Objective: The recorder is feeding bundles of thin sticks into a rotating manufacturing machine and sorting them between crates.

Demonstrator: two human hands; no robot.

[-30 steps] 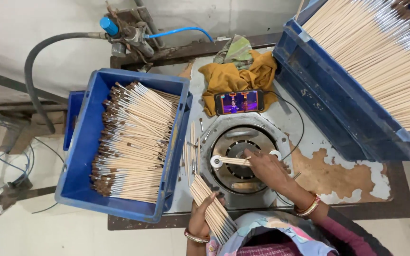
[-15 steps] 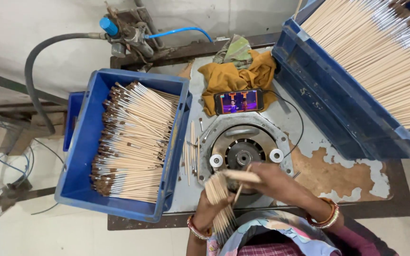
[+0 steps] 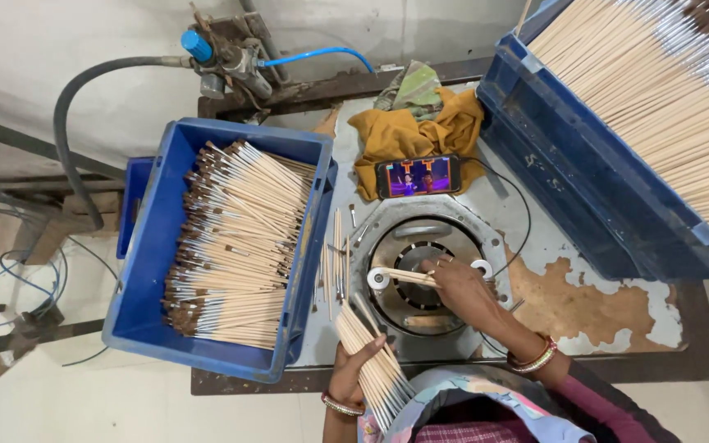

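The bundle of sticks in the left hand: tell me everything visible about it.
The bundle of sticks is a fan of thin, pale, wood-like sticks, bare along the length that shows. The left hand grips it from the side, near the table's front edge. It lies slanted, upper ends pointing toward the round metal machine plate, lower ends spreading over the person's patterned clothing. Its upper tips lie at the plate's rim; contact cannot be told.
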